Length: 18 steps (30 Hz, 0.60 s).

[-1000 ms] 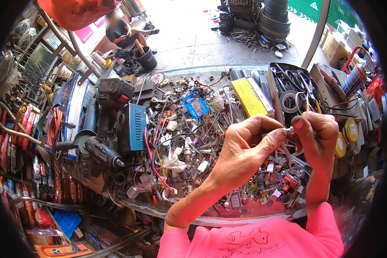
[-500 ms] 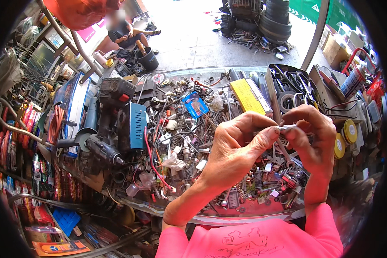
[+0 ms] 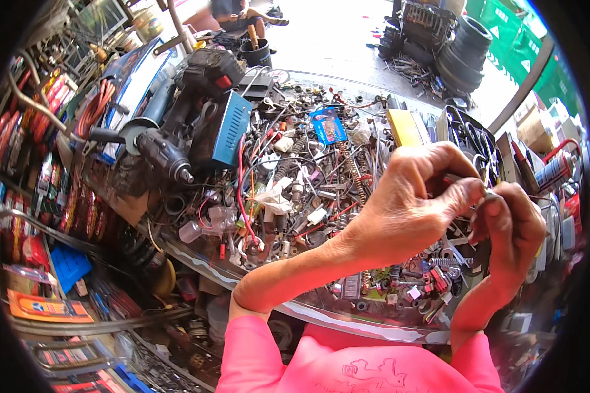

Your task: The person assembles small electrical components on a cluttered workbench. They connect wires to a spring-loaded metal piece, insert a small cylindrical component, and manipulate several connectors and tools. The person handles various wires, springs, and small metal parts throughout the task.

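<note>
Between the fingertips of both hands sits a small metal part (image 3: 486, 195), pale and thin, too little to make out its shape. The left hand (image 3: 416, 213) pinches it from the left with thumb and forefinger curled tight, the other fingers folded over the palm. The right hand (image 3: 512, 229) meets it from the right, its fingers bent in and closed on the same piece, so the 2 hands touch at the tips. The part is held up in the air, above the right end of the table.

Below the hands lies a glass-topped table (image 3: 347, 318) heaped with scrap: springs, screws, wires, connectors. A coiled spring (image 3: 447, 262) lies just under the right wrist. Further left, a red wire (image 3: 241, 187) runs through the pile beside a white crumpled scrap (image 3: 273, 198). Behind that stands a blue metal box (image 3: 229, 129), touching a black power drill (image 3: 165, 155). A small blue packet (image 3: 328, 124) rests near the back of the heap, and a yellow block (image 3: 404, 126) lies to its right. Pink sleeves (image 3: 295, 360) fill the lower edge.
</note>
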Each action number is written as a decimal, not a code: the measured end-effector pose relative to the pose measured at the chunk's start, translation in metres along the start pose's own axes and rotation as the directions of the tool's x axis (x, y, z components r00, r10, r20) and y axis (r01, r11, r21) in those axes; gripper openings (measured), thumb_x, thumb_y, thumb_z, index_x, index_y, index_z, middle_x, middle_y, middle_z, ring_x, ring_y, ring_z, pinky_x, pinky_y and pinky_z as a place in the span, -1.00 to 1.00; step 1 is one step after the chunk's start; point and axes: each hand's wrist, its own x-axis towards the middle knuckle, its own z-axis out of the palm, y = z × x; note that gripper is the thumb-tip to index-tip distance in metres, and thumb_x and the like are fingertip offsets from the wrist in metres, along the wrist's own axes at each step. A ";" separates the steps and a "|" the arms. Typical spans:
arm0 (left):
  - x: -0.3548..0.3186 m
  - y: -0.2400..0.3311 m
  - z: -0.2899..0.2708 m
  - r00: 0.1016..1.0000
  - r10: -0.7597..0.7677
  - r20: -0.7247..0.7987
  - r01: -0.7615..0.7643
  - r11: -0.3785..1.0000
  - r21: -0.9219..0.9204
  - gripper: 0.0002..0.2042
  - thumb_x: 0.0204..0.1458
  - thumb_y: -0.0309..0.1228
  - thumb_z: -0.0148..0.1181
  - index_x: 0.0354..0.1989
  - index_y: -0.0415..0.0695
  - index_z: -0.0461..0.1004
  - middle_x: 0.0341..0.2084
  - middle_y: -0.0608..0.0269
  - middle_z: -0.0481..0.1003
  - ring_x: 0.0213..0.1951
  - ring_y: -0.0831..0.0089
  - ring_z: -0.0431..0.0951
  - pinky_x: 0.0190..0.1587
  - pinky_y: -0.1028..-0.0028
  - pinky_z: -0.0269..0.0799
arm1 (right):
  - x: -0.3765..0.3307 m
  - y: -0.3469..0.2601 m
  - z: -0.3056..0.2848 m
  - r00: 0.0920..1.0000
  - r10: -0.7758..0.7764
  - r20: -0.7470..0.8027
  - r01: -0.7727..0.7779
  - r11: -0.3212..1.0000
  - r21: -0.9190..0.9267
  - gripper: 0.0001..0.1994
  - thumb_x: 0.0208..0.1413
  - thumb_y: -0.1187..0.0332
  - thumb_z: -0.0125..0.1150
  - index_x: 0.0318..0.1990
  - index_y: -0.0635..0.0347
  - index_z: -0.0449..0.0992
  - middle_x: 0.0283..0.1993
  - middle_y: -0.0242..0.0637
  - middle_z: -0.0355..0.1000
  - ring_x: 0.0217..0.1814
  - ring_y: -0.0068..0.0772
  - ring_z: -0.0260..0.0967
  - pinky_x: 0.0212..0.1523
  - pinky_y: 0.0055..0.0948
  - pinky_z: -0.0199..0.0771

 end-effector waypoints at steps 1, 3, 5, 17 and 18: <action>-0.003 0.001 0.002 1.000 0.017 0.013 -0.017 1.000 -0.015 -0.86 0.07 -0.50 0.17 -0.25 -0.32 0.47 -0.41 0.28 0.51 -0.34 0.68 0.47 -0.29 0.67 0.41 | -0.002 -0.001 -0.002 1.000 -0.002 -0.005 0.002 0.999 0.049 -0.70 0.12 0.25 0.12 -0.49 0.36 0.45 -0.64 -0.37 0.32 -0.68 -0.71 0.21 -0.67 -0.70 0.12; -0.004 0.000 0.014 0.994 0.109 -0.009 -0.110 0.991 -0.082 -0.92 0.07 -0.57 0.11 -0.34 -0.35 0.45 -0.52 0.27 0.48 -0.49 0.65 0.42 -0.46 0.63 0.36 | -0.008 -0.003 -0.009 0.999 0.015 -0.037 -0.010 0.992 0.127 -0.70 0.11 0.26 0.12 -0.51 0.35 0.46 -0.63 -0.37 0.32 -0.69 -0.71 0.18 -0.69 -0.70 0.10; -0.006 0.007 0.013 0.994 0.104 0.021 -0.103 0.994 -0.046 -0.91 0.06 -0.57 0.11 -0.34 -0.38 0.44 -0.52 0.25 0.49 -0.48 0.65 0.42 -0.47 0.61 0.36 | -0.009 -0.003 -0.006 0.998 -0.022 -0.065 0.030 0.992 0.119 -0.74 0.13 0.28 0.08 -0.42 0.35 0.45 -0.63 -0.37 0.32 -0.68 -0.72 0.17 -0.67 -0.71 0.10; -0.011 0.004 -0.003 0.933 0.361 -0.003 -0.359 0.929 0.086 -0.95 -0.07 -0.63 0.11 -0.44 -0.39 0.45 -0.66 0.07 0.48 -0.57 0.50 0.49 -0.52 0.45 0.36 | -0.009 0.015 -0.001 0.996 -0.079 0.035 0.072 0.981 0.178 -0.70 0.17 0.18 0.04 -0.33 0.31 0.38 -0.60 -0.36 0.32 -0.72 -0.73 0.16 -0.69 -0.71 0.07; -0.011 0.009 -0.005 0.945 0.326 -0.032 -0.319 0.938 0.131 -0.92 -0.10 -0.59 0.14 -0.45 -0.38 0.46 -0.65 -0.01 0.48 -0.57 0.40 0.52 -0.50 0.39 0.38 | -0.009 0.010 0.009 0.994 -0.108 0.008 0.106 0.985 0.135 -0.70 0.16 0.18 0.04 -0.32 0.31 0.38 -0.57 -0.36 0.33 -0.71 -0.74 0.16 -0.69 -0.72 0.06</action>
